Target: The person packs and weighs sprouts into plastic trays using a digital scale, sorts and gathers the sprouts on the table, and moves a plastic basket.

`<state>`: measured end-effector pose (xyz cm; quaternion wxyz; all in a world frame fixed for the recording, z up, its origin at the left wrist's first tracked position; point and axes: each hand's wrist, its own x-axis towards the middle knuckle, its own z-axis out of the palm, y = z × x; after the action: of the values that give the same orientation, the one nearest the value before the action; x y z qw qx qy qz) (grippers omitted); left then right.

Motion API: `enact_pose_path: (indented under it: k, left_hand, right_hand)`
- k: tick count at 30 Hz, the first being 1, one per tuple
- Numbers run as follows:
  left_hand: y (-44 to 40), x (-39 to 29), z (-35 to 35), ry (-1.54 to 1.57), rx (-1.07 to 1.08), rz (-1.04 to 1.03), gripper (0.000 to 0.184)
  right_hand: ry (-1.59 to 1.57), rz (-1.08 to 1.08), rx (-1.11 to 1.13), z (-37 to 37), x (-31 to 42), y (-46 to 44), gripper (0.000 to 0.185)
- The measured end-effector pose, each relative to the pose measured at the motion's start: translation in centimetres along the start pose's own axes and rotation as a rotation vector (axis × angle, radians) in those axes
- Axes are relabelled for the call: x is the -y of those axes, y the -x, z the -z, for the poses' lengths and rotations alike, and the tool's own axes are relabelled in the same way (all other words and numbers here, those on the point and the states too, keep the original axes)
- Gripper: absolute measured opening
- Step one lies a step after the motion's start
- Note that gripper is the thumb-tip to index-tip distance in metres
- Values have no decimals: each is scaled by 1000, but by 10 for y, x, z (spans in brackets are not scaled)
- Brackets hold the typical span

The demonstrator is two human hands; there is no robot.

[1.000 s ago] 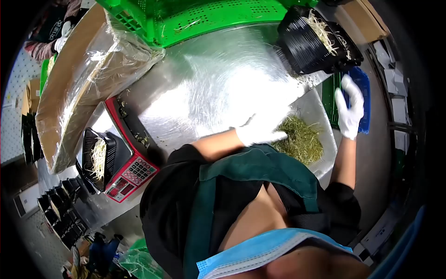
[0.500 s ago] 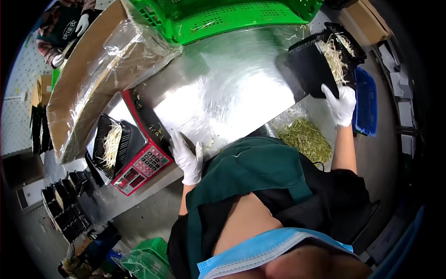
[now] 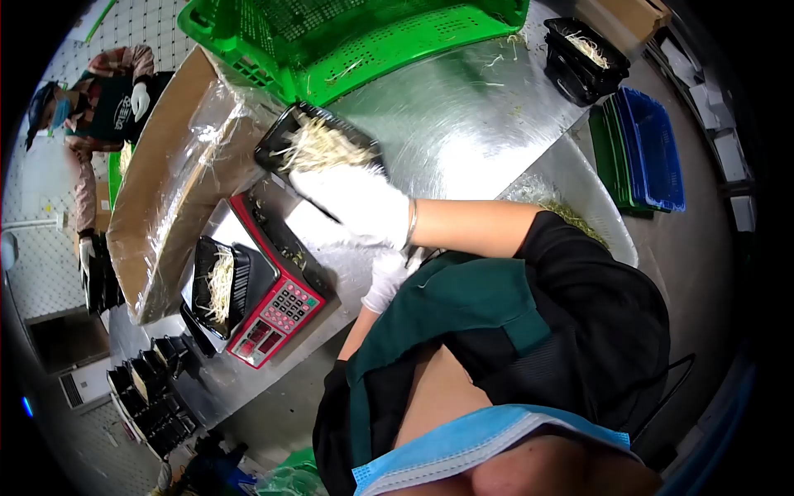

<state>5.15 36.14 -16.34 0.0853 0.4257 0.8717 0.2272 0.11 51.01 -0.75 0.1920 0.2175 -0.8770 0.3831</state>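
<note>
A black tray of pale sprouts (image 3: 322, 147) hangs over the metal table beside the plastic-lined box, with my gloved right hand (image 3: 357, 202) shut on its near side. My gloved left hand (image 3: 390, 277) is low at the table edge, partly behind my right forearm; its fingers are mostly hidden. Left of both hands stands a red scale (image 3: 281, 318), and on it rests another black tray with sprouts (image 3: 219, 285). At the far right of the table sits a further black stack with sprouts on top (image 3: 585, 62).
A green crate (image 3: 372, 70) is at the table's far side. The lined cardboard box (image 3: 178, 182) stands at the left. Several black trays (image 3: 153, 388) lie lower left. Blue crate (image 3: 649, 149) and a bin with green scraps (image 3: 575, 221) are at the right. A person (image 3: 107, 107) works upper left.
My right hand has brought a sprout-filled tray from the right stack leftward across the table. My left hand has moved right, behind my right forearm. The view has shifted.
</note>
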Motion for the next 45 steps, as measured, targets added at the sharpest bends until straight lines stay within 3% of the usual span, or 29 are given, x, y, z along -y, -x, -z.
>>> enact_pose_path:
  k: [1, 3, 4, 5, 7, 9, 10, 12, 13, 15, 19, 21, 23, 24, 27, 29, 30, 31, 32, 33, 35, 36, 37, 38, 39, 41, 42, 43, 45]
  left_hand:
    - [-9, -3, 0, 1, 77, 35, 66]
    - [-19, -7, -1, 6, 234, 118, 66]
    - [-21, -7, -5, -219, -152, -99, 67]
    - [-20, -15, 9, -232, -179, -11, 67]
    - [-16, -18, 17, -210, -228, 130, 72]
    - [-17, -18, 12, -192, -230, 150, 73]
    - [-21, -18, 11, -178, -234, 159, 75]
    - [-23, -18, 12, -195, -160, 227, 73]
    - [-25, -21, 15, -254, -122, 245, 73]
    - [-30, -22, 16, -208, -112, 265, 72]
    - [-28, -23, 16, -159, -99, 292, 71]
    - [-28, -25, 18, -135, -117, 291, 70]
    - [-27, -25, 17, -79, -149, 295, 65]
    - [-24, -19, 14, -108, -204, 257, 63]
    - [-26, -26, 12, -186, -269, 209, 49]
    - [-23, -32, 9, 603, 203, 204, 38]
    - [-29, -40, 7, 606, 199, 201, 38]
    - [-54, -67, 22, 956, 393, 201, 31]
    - [-74, -83, 29, 1307, 586, 190, 24]
    - [-83, -83, 24, 1310, 579, 182, 24]
    - [-95, -79, 15, 1017, 456, 89, 23]
    - [-101, -81, 25, 801, 395, 202, 23]
    - [-95, -74, 17, 922, 21, 41, 26]
    - [-105, -80, 46, 637, -172, -176, 28]
    - [-100, -86, 72, 570, -353, -224, 19]
    - [-84, -67, 113, 423, -664, -288, 31]
    - [-74, -72, 146, 5, -736, -246, 35]
    - [-68, -67, 167, -203, -798, -202, 45]
    - [-64, -55, 185, -384, -727, -52, 59]
  right_hand:
    - [-106, 171, -143, 5, 0, -5, 69]
    - [8, 200, -263, 33, -17, 1, 63]
    - [128, 138, -269, 49, -41, 9, 63]
    - [246, 77, -273, 67, -73, 19, 63]
    - [287, -282, -404, 95, -153, 48, 68]
    - [734, -377, -487, 135, -243, 75, 74]
    - [694, -629, -474, 161, -256, 78, 79]
    - [562, -851, -427, 201, -322, 85, 85]
    - [717, -1038, -441, 207, -359, 89, 89]
    - [473, -1076, -425, 208, -408, 96, 88]
    - [561, -882, -24, 176, -358, 87, 66]
    - [436, -614, -36, 136, -331, 115, 54]
    - [-714, -686, -262, 108, -280, 143, 49]
    - [-702, -694, -278, 108, -249, 164, 49]
    - [-699, -947, 41, 148, -159, 214, 36]
    - [-147, -1154, 722, 192, -138, 232, 24]
    - [57, -958, 519, 212, -132, 229, 21]
    - [247, -752, 315, 236, -122, 218, 18]
    - [277, -681, 7, 256, -118, 200, 25]
    - [301, -594, -298, 273, -124, 181, 31]
    - [995, -390, -402, 305, -159, 159, 48]
    - [1156, -522, -339, 309, -181, 154, 53]
    - [1311, -655, -269, 309, -205, 153, 58]
    - [1288, -918, -19, 309, -234, 155, 55]
    - [1241, -1159, 243, 311, -256, 158, 54]
    - [1189, -1146, 68, 315, -270, 166, 45]
    - [1240, -1083, 6, 320, -285, 175, 41]
    - [1217, -1082, -54, 324, -291, 175, 38]
    - [1257, -1121, -120, 328, -281, 150, 52]
